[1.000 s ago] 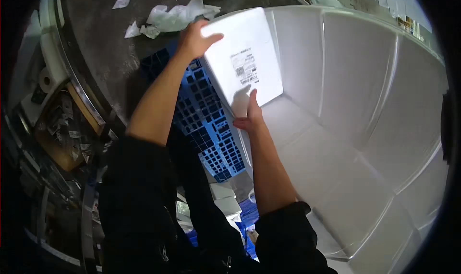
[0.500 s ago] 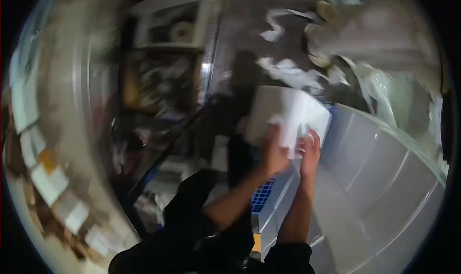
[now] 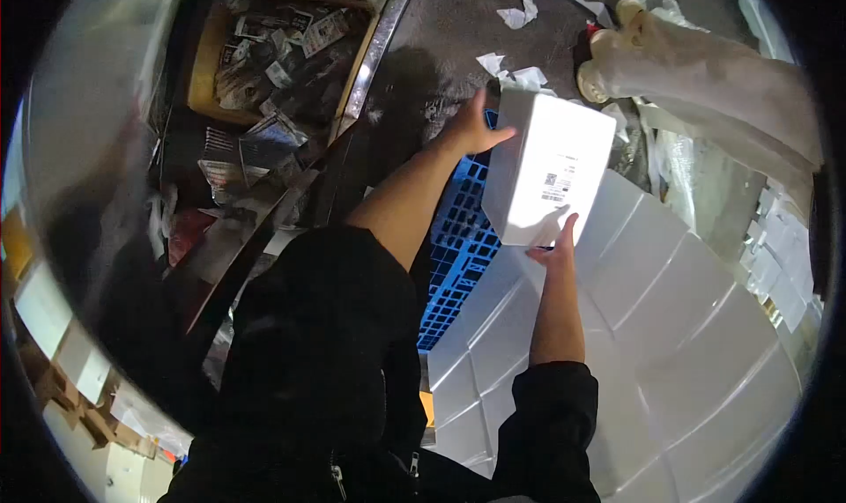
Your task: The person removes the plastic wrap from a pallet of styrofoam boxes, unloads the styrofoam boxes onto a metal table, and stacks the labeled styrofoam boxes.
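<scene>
A white box [image 3: 571,142] with a printed label and a small square code on its face is held between both my hands, above one end of a block of white boxes [image 3: 634,300]. My left hand [image 3: 471,131] presses against the box's left side, thumb and fingers spread. At its lower edge, my right hand [image 3: 559,243] grips the near corner; some fingertips are hidden under the box. The block stands beside a blue plastic grid pallet [image 3: 467,247], close to the held box.
On the left, a cardboard box [image 3: 204,89] holds crumpled printed scraps. Torn white paper strips [image 3: 529,1] lie on the dark floor. At the upper right are what look like a person's legs in pale trousers [image 3: 705,71], near clear plastic wrap [image 3: 677,173].
The white box has turned so its labelled face shows, and it sits slightly higher and to the right in view. My left hand has shifted up its left side. The view has swung.
</scene>
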Demonstrator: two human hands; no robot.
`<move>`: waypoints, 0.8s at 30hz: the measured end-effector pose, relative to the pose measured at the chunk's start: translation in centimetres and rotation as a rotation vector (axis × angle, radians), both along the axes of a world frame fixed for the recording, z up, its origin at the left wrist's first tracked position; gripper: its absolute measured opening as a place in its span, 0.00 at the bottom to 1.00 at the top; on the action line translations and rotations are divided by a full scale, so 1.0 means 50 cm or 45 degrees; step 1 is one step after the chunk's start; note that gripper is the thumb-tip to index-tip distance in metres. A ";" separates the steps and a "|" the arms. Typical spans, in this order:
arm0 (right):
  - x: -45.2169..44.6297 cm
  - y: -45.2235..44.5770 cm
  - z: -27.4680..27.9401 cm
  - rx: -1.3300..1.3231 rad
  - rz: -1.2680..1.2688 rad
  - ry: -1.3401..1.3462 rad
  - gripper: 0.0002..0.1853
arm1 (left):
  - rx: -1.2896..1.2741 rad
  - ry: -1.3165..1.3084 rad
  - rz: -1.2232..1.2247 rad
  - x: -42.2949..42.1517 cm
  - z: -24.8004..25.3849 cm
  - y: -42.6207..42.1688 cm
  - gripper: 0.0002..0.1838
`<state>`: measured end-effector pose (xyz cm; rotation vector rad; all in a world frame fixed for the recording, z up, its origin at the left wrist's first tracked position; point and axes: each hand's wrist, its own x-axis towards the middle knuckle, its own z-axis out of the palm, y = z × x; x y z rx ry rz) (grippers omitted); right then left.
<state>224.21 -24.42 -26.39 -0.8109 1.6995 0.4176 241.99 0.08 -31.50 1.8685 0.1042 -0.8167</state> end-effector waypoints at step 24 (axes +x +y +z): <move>-0.249 0.348 0.956 -1.010 0.509 -0.374 0.26 | 0.183 -0.688 0.240 -0.265 1.203 0.353 0.36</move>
